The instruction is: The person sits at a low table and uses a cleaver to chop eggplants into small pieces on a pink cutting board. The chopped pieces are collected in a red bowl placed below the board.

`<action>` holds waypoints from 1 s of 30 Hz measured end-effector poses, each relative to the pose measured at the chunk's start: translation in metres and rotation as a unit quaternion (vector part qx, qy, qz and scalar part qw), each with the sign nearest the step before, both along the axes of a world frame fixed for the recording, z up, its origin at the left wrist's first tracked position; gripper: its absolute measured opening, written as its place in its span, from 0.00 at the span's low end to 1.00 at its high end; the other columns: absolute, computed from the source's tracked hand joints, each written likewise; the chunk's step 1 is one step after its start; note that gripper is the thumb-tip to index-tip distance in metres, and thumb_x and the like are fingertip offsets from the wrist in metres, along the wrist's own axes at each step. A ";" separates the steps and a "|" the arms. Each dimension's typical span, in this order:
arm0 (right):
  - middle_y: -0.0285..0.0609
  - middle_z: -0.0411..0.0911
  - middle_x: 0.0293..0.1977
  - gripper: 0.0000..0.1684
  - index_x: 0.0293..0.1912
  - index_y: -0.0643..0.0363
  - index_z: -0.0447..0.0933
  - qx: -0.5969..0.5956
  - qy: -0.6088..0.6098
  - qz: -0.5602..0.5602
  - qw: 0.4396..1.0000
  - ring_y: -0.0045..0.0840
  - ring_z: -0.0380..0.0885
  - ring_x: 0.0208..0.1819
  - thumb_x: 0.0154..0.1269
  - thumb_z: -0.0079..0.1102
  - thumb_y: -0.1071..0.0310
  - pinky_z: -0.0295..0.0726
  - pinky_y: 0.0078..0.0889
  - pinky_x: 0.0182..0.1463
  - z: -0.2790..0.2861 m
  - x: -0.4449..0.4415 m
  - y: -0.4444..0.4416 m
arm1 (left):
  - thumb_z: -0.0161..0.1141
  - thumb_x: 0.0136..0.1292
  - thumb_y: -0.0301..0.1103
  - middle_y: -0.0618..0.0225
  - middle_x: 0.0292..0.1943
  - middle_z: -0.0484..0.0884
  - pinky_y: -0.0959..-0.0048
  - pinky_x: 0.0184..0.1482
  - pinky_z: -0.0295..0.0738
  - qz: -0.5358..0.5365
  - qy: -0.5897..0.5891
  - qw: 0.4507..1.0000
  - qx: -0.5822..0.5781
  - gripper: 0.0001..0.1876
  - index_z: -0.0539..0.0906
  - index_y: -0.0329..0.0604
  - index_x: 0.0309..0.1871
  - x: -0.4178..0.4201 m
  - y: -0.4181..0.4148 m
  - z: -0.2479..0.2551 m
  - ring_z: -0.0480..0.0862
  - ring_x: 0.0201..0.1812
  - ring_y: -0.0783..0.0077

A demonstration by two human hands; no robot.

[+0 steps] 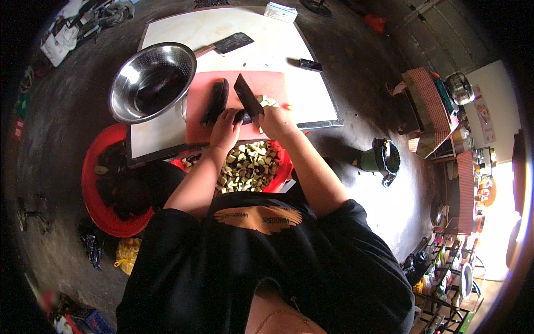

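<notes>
My left hand [224, 128] presses a dark eggplant [242, 117] against the pink cutting board [246, 135], its fingers partly covering it. Just to its right, my right hand [278, 123] grips a cleaver-like kitchen knife [248, 95], its dark blade slanting away up the board. The handle is hidden in my fist. Pale cut chunks [267, 100] lie beyond my right hand. Another long, dark eggplant [217, 99] rests whole on the board's left side. Below the table edge, between my forearms, eggplant pieces [249, 165] fill a red basin [286, 163].
A steel colander [121, 98] stands at the table's left, beside a second cleaver [233, 43]. A small black object [310, 64] and a box [280, 12] lie on the white table [167, 30]. Another red tub [89, 196] with dark contents is at left; a lined bin [381, 160] at right.
</notes>
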State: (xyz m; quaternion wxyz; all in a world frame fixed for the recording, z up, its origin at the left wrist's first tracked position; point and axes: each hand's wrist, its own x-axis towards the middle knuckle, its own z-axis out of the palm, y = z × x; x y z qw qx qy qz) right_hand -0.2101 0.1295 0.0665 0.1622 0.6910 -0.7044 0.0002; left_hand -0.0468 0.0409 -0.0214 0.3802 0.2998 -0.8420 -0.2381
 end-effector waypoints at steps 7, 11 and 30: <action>0.44 0.83 0.26 0.14 0.30 0.58 0.83 0.115 0.140 0.070 0.981 0.37 0.82 0.27 0.64 0.56 0.59 0.78 0.45 0.30 -0.013 -0.001 -0.014 | 0.61 0.64 0.29 0.50 0.52 0.79 0.55 0.60 0.73 0.007 0.005 1.000 0.009 0.16 0.77 0.37 0.55 -0.001 -0.001 -0.008 0.78 0.55 0.45; 0.39 0.84 0.31 0.11 0.34 0.52 0.87 0.231 0.277 0.077 0.930 0.35 0.81 0.33 0.59 0.58 0.61 0.76 0.47 0.29 -0.007 0.029 -0.033 | 0.61 0.64 0.30 0.50 0.55 0.79 0.55 0.62 0.72 0.019 0.012 0.999 0.029 0.18 0.77 0.38 0.57 0.004 0.003 -0.009 0.77 0.58 0.45; 0.42 0.83 0.35 0.16 0.47 0.56 0.81 0.183 0.087 0.015 0.979 0.37 0.81 0.35 0.66 0.54 0.59 0.75 0.44 0.34 0.022 0.025 -0.003 | 0.59 0.65 0.30 0.48 0.57 0.77 0.56 0.63 0.72 0.041 -0.024 0.999 0.020 0.20 0.74 0.36 0.60 0.008 0.005 -0.019 0.76 0.59 0.45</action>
